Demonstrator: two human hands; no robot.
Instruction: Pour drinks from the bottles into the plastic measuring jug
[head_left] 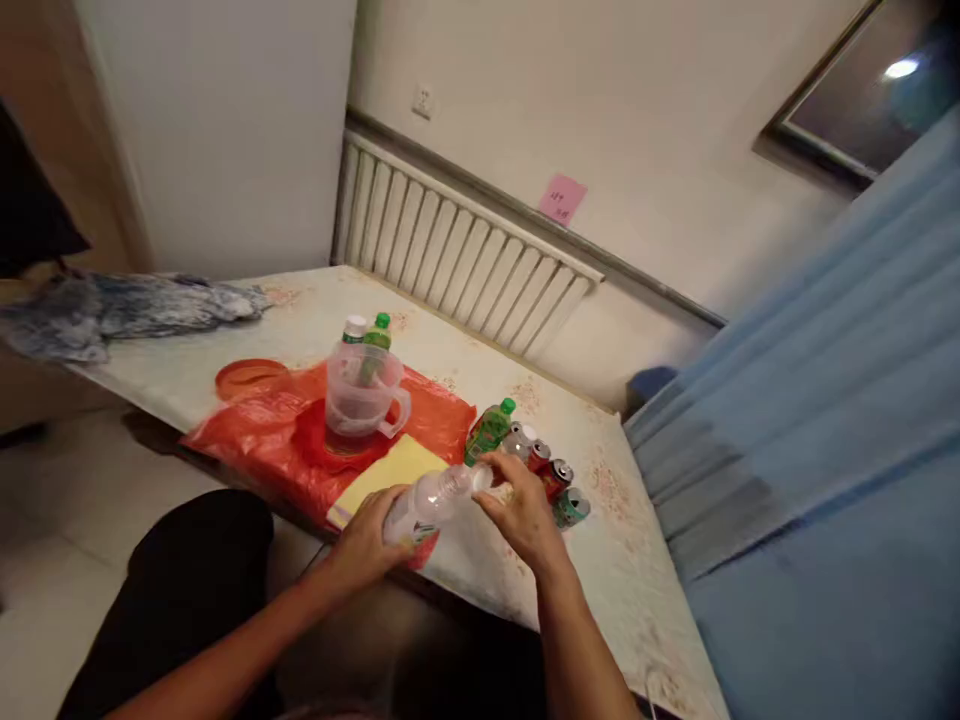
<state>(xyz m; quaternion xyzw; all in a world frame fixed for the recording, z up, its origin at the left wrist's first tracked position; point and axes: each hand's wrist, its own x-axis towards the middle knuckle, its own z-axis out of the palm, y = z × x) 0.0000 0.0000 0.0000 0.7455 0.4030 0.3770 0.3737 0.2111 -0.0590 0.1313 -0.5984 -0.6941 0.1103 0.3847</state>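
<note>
The clear bottle (420, 510) hung slantwise over the near edge of the table (630, 600), its base to the near left and its neck pointing right and a little far. Its long axis ran on that same slant. The left hand (375, 530) grasped the body, fingers wrapped about it; the right hand (521, 508) pinched the white cap (482, 479) at the neck end between thumb and fingertips, though blur left it unclear whether the cap sat fully on the neck.

The near edge passed beneath the bottle, with dark-clothed legs below. Open tabletop spread right of the right forearm, as far as the blue curtain (795, 420).

Just left of the bottle lay a yellow cloth (394, 472), partly over a red plastic sheet (259, 430). A clear pitcher (352, 395) stood on the red, handle to the right, with two capped bottles (379, 332) behind it. Far beyond the right hand, a green bottle (489, 430) and a row of cans (558, 478) hemmed in that side. Further left were a red lid (251, 378) and crumpled fabric (172, 312); a radiator (465, 250) lined the far wall.
</note>
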